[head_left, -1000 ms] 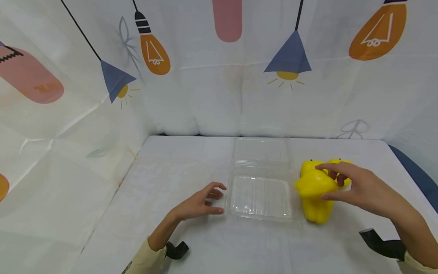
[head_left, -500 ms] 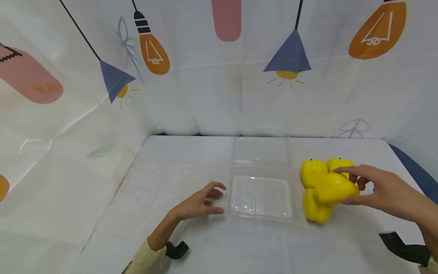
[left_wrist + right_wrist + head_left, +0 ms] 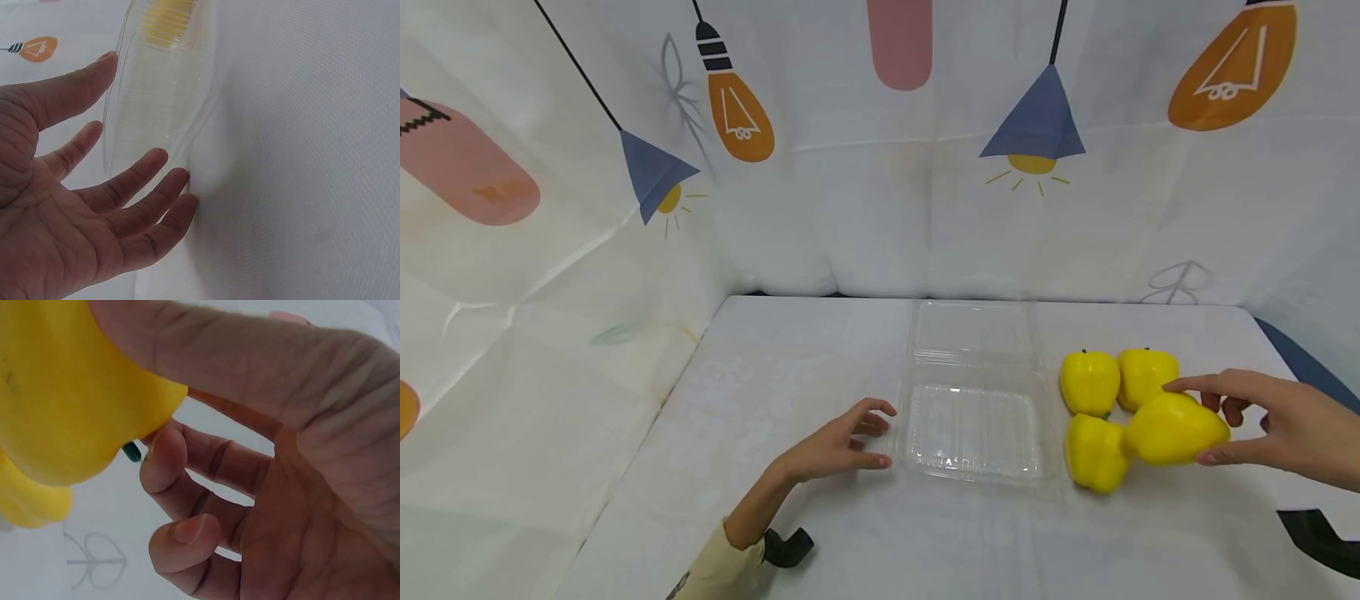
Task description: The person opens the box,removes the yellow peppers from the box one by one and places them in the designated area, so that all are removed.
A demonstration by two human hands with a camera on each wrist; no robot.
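Between thumb and fingers my right hand [image 3: 1270,425] pinches a yellow bell pepper [image 3: 1176,429], tilted on its side; its green stem shows in the right wrist view beside the fingers. Left of it are three more yellow bell peppers: a front one [image 3: 1096,452], a back left one [image 3: 1089,382] and a back right one [image 3: 1147,377]. A clear plastic clamshell box [image 3: 970,429] lies with its lid [image 3: 973,331] folded back. At the box's left side my left hand [image 3: 838,442] holds nothing, fingers loosely bent; whether they touch the rim I cannot tell.
A white-covered table [image 3: 790,350] carries everything. Behind it hangs a white cloth backdrop [image 3: 850,225] printed with lamps and bulbs. A dark blue edge [image 3: 1311,358] shows beyond the table's right side.
My right hand has carried the held bell pepper to the right, uncovering more of the three others. My left hand and the clamshell box have stayed where they were.
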